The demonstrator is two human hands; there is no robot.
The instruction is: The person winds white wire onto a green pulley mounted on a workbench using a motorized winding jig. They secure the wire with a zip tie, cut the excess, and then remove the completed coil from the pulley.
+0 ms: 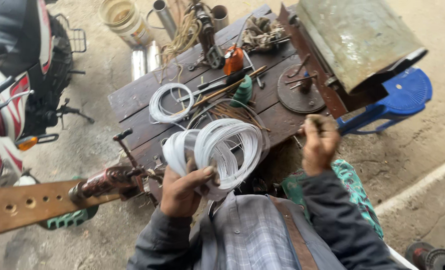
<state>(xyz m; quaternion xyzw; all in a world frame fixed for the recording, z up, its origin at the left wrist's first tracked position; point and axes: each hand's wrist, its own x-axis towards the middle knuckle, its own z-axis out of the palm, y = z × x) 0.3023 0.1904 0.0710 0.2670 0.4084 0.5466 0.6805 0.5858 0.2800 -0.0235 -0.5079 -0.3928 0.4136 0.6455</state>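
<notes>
White wire coils (222, 150) sit bunched in the left hand (182, 190), gripped at their lower edge so the loops stay together, just off the counter (132, 100) edge. At two o'clock from them, the right hand (320, 142) is clenched, seemingly drawing a strand taut. Another coil (170, 102) lies at eleven o'clock beside an orange can (234, 59).

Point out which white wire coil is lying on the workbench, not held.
The smaller white coil lying flat on the wooden bench; the larger coils are gripped in the left hand.
</notes>
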